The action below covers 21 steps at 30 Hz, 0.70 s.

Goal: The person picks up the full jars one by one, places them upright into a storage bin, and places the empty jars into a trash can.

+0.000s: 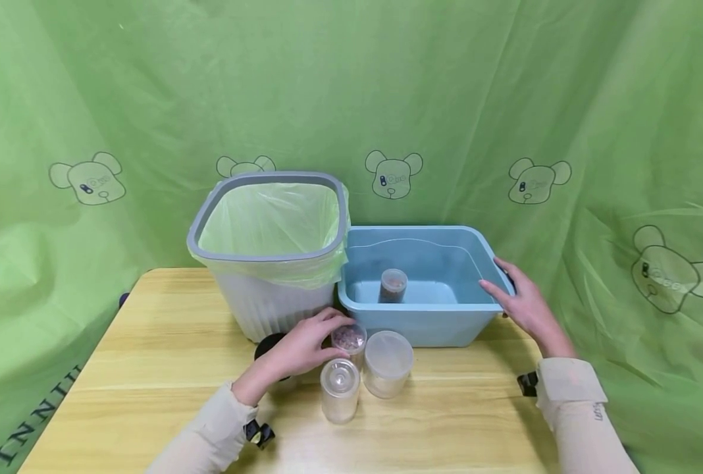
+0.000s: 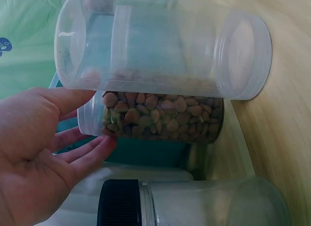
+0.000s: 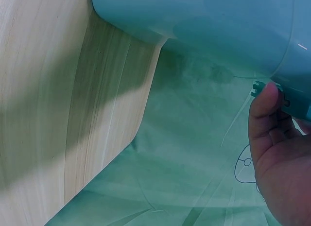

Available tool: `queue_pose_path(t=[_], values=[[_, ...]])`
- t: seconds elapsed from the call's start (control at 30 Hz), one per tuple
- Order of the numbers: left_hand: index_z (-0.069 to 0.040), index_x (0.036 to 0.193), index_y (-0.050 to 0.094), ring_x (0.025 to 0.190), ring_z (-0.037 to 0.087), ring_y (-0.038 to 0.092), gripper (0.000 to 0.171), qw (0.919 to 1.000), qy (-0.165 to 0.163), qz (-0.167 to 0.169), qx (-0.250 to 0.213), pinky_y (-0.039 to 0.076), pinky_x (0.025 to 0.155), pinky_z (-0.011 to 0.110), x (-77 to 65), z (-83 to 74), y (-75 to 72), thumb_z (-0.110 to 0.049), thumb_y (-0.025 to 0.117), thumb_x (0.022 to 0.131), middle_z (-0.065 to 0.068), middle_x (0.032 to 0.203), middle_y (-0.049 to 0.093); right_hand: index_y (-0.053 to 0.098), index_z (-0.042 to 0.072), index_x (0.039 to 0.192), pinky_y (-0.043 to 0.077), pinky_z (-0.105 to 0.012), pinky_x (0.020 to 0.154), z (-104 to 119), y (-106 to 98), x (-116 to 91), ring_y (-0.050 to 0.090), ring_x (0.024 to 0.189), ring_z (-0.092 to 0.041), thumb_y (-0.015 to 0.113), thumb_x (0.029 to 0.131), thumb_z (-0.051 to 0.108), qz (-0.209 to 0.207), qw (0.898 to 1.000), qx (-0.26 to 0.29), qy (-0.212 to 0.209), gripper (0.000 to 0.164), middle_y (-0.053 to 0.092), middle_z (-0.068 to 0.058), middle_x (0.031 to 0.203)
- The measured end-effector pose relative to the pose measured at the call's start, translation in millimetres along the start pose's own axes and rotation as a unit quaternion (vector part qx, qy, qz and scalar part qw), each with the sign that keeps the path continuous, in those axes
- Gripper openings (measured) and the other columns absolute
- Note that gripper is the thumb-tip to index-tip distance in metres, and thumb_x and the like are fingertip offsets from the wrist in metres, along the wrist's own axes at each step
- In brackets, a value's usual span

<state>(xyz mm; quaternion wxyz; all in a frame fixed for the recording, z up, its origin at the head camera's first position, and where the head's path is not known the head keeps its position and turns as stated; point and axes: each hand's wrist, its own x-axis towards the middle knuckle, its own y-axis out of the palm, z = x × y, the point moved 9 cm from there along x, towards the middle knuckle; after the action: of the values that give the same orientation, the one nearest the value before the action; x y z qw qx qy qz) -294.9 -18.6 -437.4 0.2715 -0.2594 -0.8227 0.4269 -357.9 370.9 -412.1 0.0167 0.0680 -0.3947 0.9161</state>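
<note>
My left hand (image 1: 304, 343) reaches over the jars, its thumb and fingers around the lid end of a clear jar of brown pellets (image 1: 349, 337). In the left wrist view those pellets (image 2: 160, 116) show through the wall, partly hidden by an empty clear jar (image 2: 165, 46). My right hand (image 1: 520, 296) grips the right rim of a light blue basin (image 1: 411, 322), with the thumb over the edge. The right wrist view shows that hand (image 3: 286, 143) at the basin's handle (image 3: 294, 102). Inside the basin stands a small lidded jar (image 1: 393, 284) with brown contents.
A white bin (image 1: 268, 296) with a grey rim and green liner stands left of the basin. Near my left hand are a wide frosted jar (image 1: 388, 368), a clear lidded jar (image 1: 340, 392) and a black-lidded jar (image 2: 194, 204). The wooden table (image 1: 168, 368) meets a green curtain behind.
</note>
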Motion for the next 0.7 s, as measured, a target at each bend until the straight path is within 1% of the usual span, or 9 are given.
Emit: queue_pose_path(t=[0.27, 0.57, 0.7], values=[[-0.015, 0.145, 0.06, 0.122, 0.021, 0.063, 0.056, 0.9998, 0.009, -0.016, -0.003, 0.055, 0.104, 0.041, -7.0, -1.8, -6.2, -0.03, 0.077, 0.094, 0.008, 0.137, 0.06, 0.019, 0.014, 0.167, 0.058, -0.035, 0.058, -0.7, -0.1, 0.0, 0.061, 0.085, -0.03, 0.058, 0.103, 0.05, 0.001, 1.0, 0.006, 0.004, 0.083, 0.046, -0.038, 0.14], [-0.012, 0.147, 0.057, 0.121, 0.02, 0.061, 0.058, 0.999, 0.021, -0.036, -0.015, 0.055, 0.101, 0.04, -13.2, -11.3, -18.3, -0.028, 0.076, 0.095, 0.009, 0.136, 0.057, 0.018, 0.013, 0.167, 0.058, -0.036, 0.06, -1.1, 0.8, 0.4, 0.061, 0.088, -0.033, 0.056, 0.104, 0.051, 0.003, 1.0, -0.001, 0.006, 0.083, 0.044, -0.039, 0.142], [-0.012, 0.15, 0.055, 0.121, 0.02, 0.06, 0.061, 0.9988, 0.019, -0.041, -0.019, 0.055, 0.102, 0.04, -15.2, -15.3, -25.2, -0.029, 0.075, 0.095, 0.008, 0.138, 0.055, 0.018, 0.014, 0.167, 0.057, -0.034, 0.059, -0.9, 1.4, 0.5, 0.062, 0.088, -0.034, 0.056, 0.104, 0.051, 0.003, 1.0, -0.001, 0.005, 0.083, 0.044, -0.039, 0.142]])
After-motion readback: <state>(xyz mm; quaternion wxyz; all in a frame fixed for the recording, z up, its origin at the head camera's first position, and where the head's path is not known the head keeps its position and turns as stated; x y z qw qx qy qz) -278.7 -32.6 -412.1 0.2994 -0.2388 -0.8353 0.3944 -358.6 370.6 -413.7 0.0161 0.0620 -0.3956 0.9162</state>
